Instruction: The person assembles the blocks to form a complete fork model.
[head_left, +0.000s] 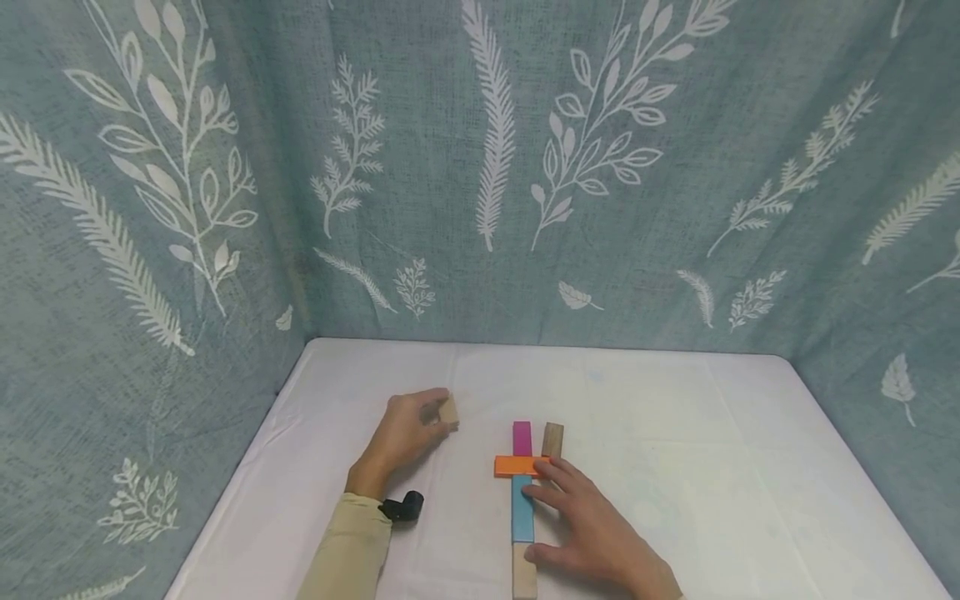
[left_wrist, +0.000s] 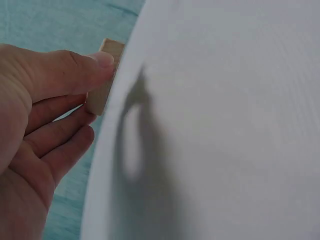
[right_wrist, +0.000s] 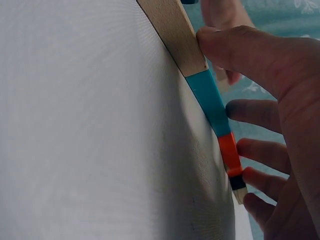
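My left hand [head_left: 405,432] pinches a small pale wooden block [head_left: 447,411] between thumb and fingers, over the left part of the table. The left wrist view shows the thumb across the face of that block [left_wrist: 102,95]. My right hand [head_left: 592,523] lies with spread fingers along a row of blocks. Its thumb touches a pale wooden block [head_left: 523,575] nearest me, and its fingertips reach the blue block [head_left: 521,512] and the orange block [head_left: 512,467]. The orange one lies crosswise between the blue block and a magenta block [head_left: 522,438]. A brown wooden block [head_left: 552,439] stands beyond the right fingertips.
A white cloth [head_left: 720,467] covers the table. Blue-green curtains [head_left: 420,167] with white leaf patterns hang behind and at both sides. A black wrist device [head_left: 405,507] is strapped at the left cuff, above a beige sleeve [head_left: 347,546].
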